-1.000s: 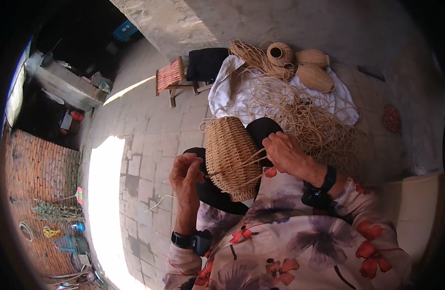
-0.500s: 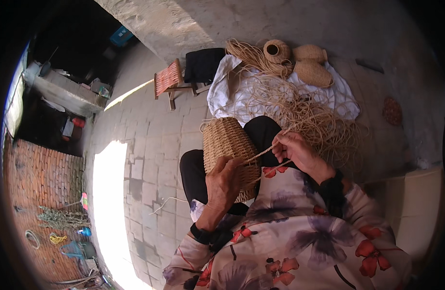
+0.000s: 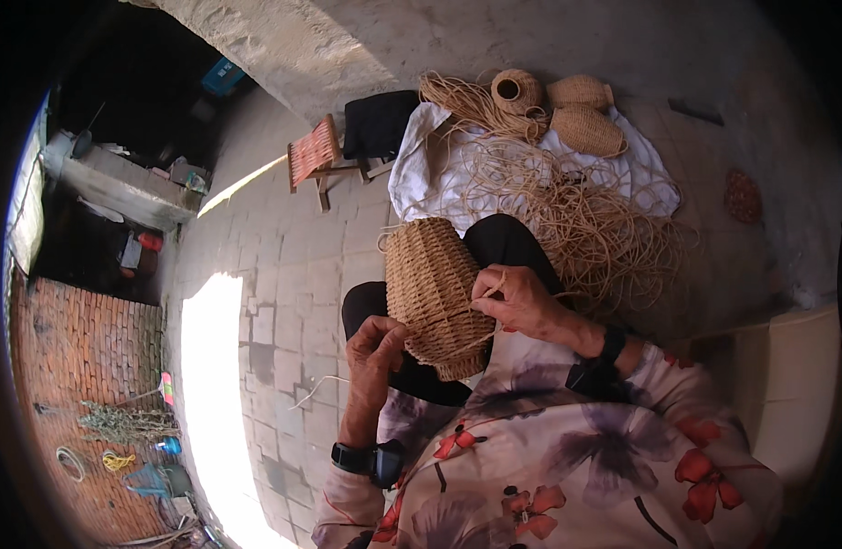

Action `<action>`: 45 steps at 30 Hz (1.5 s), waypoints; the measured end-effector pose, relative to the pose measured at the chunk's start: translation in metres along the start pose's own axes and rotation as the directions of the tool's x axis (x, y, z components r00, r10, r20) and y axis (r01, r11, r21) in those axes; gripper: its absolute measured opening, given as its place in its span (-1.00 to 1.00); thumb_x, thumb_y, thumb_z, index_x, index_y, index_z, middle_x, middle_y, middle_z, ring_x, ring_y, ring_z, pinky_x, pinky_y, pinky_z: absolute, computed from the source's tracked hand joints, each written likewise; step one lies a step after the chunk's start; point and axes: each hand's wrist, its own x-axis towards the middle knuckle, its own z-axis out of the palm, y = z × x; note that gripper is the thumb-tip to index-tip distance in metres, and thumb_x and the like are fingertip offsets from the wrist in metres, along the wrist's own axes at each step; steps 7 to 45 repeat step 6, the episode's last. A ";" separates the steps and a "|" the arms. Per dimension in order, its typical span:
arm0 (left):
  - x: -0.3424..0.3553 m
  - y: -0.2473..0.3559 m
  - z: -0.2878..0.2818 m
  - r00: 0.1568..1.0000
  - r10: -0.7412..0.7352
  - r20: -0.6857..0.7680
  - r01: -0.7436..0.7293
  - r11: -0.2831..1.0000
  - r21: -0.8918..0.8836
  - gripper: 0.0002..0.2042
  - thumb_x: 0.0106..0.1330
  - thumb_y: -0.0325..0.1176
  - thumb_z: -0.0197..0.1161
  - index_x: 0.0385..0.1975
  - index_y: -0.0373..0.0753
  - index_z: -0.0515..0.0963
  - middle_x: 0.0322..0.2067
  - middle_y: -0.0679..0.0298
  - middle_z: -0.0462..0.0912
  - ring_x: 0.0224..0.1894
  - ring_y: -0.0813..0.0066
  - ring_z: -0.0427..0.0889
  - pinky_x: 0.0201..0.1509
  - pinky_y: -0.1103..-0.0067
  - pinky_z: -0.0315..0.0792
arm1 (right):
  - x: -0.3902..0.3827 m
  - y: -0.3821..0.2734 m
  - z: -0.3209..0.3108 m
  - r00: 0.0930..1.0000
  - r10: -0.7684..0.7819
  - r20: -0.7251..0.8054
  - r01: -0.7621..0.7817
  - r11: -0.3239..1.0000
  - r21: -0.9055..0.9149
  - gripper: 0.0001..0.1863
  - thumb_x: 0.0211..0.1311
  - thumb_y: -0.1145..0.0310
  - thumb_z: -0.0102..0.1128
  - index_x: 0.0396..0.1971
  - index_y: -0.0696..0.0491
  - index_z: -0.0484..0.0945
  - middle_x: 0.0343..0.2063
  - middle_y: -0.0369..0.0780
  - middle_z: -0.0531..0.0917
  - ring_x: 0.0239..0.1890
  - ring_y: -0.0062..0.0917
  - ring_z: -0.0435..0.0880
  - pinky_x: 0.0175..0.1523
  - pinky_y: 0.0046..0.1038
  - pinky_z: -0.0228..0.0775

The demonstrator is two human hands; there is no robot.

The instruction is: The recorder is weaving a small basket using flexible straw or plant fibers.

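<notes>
A woven basket [image 3: 430,274] of tan cord rests tilted across my lap, between my knees. My left hand [image 3: 375,355] is at its lower left side, thumb and fingers pinched together against the weave. What they grip there is hidden. On the right side of the basket, my right hand [image 3: 521,300] closes on a twisted cord [image 3: 499,282], a bit of which shows above the fingers. A loose thin strand [image 3: 316,389] hangs out past my left hand over the floor.
Ahead, a white cloth [image 3: 421,183] bears a tangled heap of cord [image 3: 604,229]. Three woven baskets, one a round-mouthed basket [image 3: 517,91], stand by the wall. A folding stool [image 3: 314,151] and black cloth [image 3: 380,123] are left of them. A brick wall [image 3: 91,366] rises far left.
My left hand has slid off the basket's front to its lower left side. My right hand has come in against the basket, and the cord stretched between the hands has been drawn in.
</notes>
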 end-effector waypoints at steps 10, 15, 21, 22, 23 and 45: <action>-0.006 0.015 0.005 0.904 0.365 -0.224 -0.249 0.874 0.417 -0.88 0.25 -0.39 0.23 -0.28 -0.25 0.55 -0.56 0.44 0.50 -0.60 0.76 0.36 -0.53 0.75 0.31 | 0.005 0.007 0.024 0.991 -0.131 0.013 0.131 0.978 -0.160 -0.85 -0.01 0.44 0.22 -0.50 0.12 0.41 -0.53 -0.11 0.50 -0.39 -0.22 0.56 -0.26 -0.29 0.39; -0.006 0.015 0.005 0.904 0.365 -0.224 -0.249 0.874 0.417 -0.88 0.25 -0.39 0.23 -0.28 -0.25 0.55 -0.56 0.44 0.50 -0.60 0.76 0.36 -0.53 0.75 0.31 | 0.005 0.007 0.024 0.991 -0.131 0.013 0.131 0.978 -0.160 -0.85 -0.01 0.44 0.22 -0.50 0.12 0.41 -0.53 -0.11 0.50 -0.39 -0.22 0.56 -0.26 -0.29 0.39; -0.006 0.015 0.005 0.904 0.365 -0.224 -0.249 0.874 0.417 -0.88 0.25 -0.39 0.23 -0.28 -0.25 0.55 -0.56 0.44 0.50 -0.60 0.76 0.36 -0.53 0.75 0.31 | 0.005 0.007 0.024 0.991 -0.131 0.013 0.131 0.978 -0.160 -0.85 -0.01 0.44 0.22 -0.50 0.12 0.41 -0.53 -0.11 0.50 -0.39 -0.22 0.56 -0.26 -0.29 0.39; -0.006 0.015 0.005 0.904 0.365 -0.224 -0.249 0.874 0.417 -0.88 0.25 -0.39 0.23 -0.28 -0.25 0.55 -0.56 0.44 0.50 -0.60 0.76 0.36 -0.53 0.75 0.31 | 0.005 0.007 0.024 0.991 -0.131 0.013 0.131 0.978 -0.160 -0.85 -0.01 0.44 0.22 -0.50 0.12 0.41 -0.53 -0.11 0.50 -0.39 -0.22 0.56 -0.26 -0.29 0.39; -0.006 0.015 0.005 0.904 0.365 -0.224 -0.249 0.874 0.417 -0.88 0.25 -0.39 0.23 -0.28 -0.25 0.55 -0.56 0.44 0.50 -0.60 0.76 0.36 -0.53 0.75 0.31 | 0.005 0.007 0.024 0.991 -0.131 0.013 0.131 0.978 -0.160 -0.85 -0.01 0.44 0.22 -0.50 0.12 0.41 -0.53 -0.11 0.50 -0.39 -0.22 0.56 -0.26 -0.29 0.39; -0.006 0.015 0.005 0.904 0.365 -0.224 -0.249 0.874 0.417 -0.88 0.25 -0.39 0.23 -0.28 -0.25 0.55 -0.56 0.44 0.50 -0.60 0.76 0.36 -0.53 0.75 0.31 | 0.005 0.007 0.024 0.991 -0.131 0.013 0.131 0.978 -0.160 -0.85 -0.01 0.44 0.22 -0.50 0.12 0.41 -0.53 -0.11 0.50 -0.39 -0.22 0.56 -0.26 -0.29 0.39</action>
